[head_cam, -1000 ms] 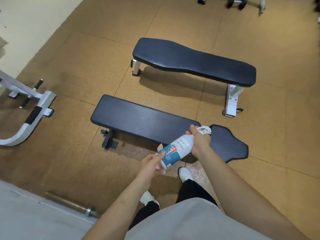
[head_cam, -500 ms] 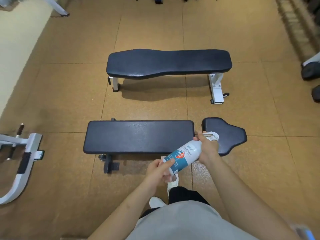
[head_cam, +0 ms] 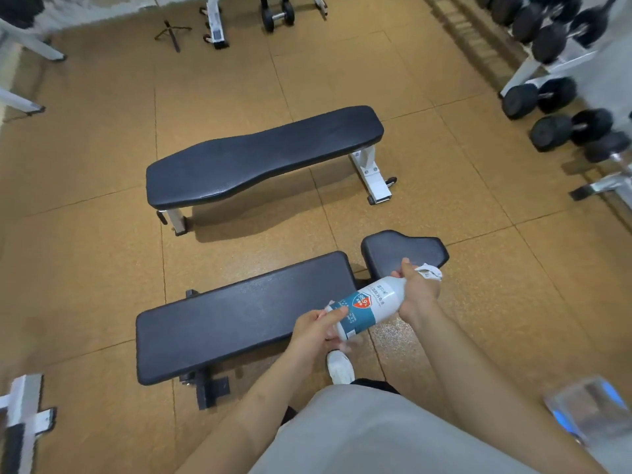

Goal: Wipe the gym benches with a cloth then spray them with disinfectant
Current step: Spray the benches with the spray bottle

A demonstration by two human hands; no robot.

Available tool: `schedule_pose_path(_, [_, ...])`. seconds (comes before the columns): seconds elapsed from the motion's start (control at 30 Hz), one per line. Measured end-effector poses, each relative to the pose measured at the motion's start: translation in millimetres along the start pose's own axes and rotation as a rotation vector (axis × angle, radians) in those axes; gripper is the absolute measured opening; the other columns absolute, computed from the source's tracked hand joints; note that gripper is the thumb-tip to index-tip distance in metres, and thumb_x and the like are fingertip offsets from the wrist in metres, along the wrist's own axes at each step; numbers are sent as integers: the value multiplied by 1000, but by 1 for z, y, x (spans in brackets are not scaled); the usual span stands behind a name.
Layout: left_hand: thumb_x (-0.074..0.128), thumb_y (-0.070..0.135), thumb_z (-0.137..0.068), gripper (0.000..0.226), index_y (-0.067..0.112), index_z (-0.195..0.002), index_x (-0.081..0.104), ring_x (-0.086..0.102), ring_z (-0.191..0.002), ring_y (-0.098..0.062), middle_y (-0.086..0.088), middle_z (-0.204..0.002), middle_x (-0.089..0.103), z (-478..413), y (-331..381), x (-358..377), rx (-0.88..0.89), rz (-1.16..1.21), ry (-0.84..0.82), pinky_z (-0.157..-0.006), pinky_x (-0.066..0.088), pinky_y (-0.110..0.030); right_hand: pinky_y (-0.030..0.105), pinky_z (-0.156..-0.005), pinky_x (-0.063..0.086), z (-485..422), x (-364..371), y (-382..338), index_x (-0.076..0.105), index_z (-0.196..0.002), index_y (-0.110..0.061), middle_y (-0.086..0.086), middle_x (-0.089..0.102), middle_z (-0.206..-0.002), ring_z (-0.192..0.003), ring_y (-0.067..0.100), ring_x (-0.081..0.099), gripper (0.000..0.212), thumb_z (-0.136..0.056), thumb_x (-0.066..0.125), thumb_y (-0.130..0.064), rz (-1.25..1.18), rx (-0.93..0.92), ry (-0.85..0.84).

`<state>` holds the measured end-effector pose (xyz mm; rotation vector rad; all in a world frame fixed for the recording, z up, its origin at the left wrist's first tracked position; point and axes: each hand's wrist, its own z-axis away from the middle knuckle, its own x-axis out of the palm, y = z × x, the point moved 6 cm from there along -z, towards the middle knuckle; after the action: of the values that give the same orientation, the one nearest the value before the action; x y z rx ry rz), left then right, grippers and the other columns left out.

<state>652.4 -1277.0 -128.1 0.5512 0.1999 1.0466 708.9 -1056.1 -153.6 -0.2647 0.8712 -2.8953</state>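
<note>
The spray bottle, white with a teal label and a red shield mark, lies tilted almost flat in the air above the near edge of the near table, between its long pad and the separate seat pad. What is inside cannot be seen through its opaque wall. The right hand wraps the bottle's neck just under the white trigger head, its grip pressed together around the neck, and the nozzle points out over the seat pad. The left hand holds the bottle's base, fingers curled and closed on the bottom end; something pale shows under those fingers, too blurred to tell what it is. Below the hands a white shoe stands on the floor beside the near table's dark foot. Farther off, well apart from the first, a second table with a black padded top and white legs stands on the brown cork-like floor. Along the right edge a rack carries black dumbbells, each lying in its slot, and another pair of dumbbells sits at the far end of the room. White machine frames show at the left edge.
</note>
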Motion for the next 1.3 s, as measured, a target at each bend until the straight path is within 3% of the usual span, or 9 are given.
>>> schedule_pose_path(0.1, [79,36,-88,51,10,-128,60,79,-88,-18,-9,-118,72,0,1,3,8,-52,-42,-73,65,-29,47,-66,62,11,-12,-2,60,-93,-16,10,72,-85,-70,26,72,21,-87,81,-16,-35,-18,0])
schedule_pose_path(0.2, [90,51,-70,78,12,-130,61,77,-97,-27,-18,-120,73,-6,-9,-2,-15,-51,-106,-88,64,-39,55,-74,63,24,-18,-1,64,-108,-17,14,75,-102,-92,28,75,26,-89,79,-13,-91,-51,20])
schedule_pose_path(0.33, [84,38,-83,58,13,-131,61,76,-102,-30,-19,-124,71,-10,-23,-16,-54,-56,-196,-95,61,-44,34,-56,58,47,-18,-1,60,-96,-15,4,68,-80,-66,17,69,14,-94,74,-15,-64,-171,55])
schedule_pose_path(0.47, [78,31,-90,41,15,-125,67,71,-115,-26,-10,-128,71,-12,-34,-28,-59,-176,-273,-104,56,-44,36,-63,57,74,-11,-2,59,-86,-17,3,69,-74,-58,16,68,17,-94,74,-15,103,-353,71])
schedule_pose_path(0.6, [84,42,-74,61,20,-129,67,69,-116,-21,-4,-131,69,-5,-36,-28,19,-343,-348,-101,58,-39,39,-71,59,96,-6,0,63,-100,-19,0,69,-94,-59,16,68,16,-93,72,-8,249,-514,40])
schedule_pose_path(0.8, [91,51,-55,85,40,-134,61,63,-123,-9,14,-135,64,7,-36,-20,226,-598,-419,-101,58,-40,30,-61,53,123,-19,11,66,-87,-2,16,73,-71,-47,8,65,24,-90,78,-23,417,-585,250])
schedule_pose_path(0.97, [93,26,-73,76,32,-137,54,62,-118,-8,12,-131,61,24,-35,-18,332,-736,-537,-92,59,-22,41,-70,58,143,-23,18,67,-105,-2,10,72,-88,-58,19,71,24,-87,80,-12,332,-572,202])
schedule_pose_path(1.17, [93,26,-72,75,28,-137,56,66,-111,-6,12,-125,65,34,-41,-36,404,-788,-585,-83,59,-17,39,-64,59,159,-27,40,58,-75,-14,3,68,-60,-62,26,72,29,-87,82,-23,289,-549,363])
schedule_pose_path(1.3, [93,26,-73,71,28,-134,58,66,-106,0,18,-117,65,44,-44,-49,419,-753,-595,-75,57,-13,39,-67,61,163,-20,52,68,-100,-8,10,74,-87,-64,22,73,23,-86,83,-18,286,-532,313])
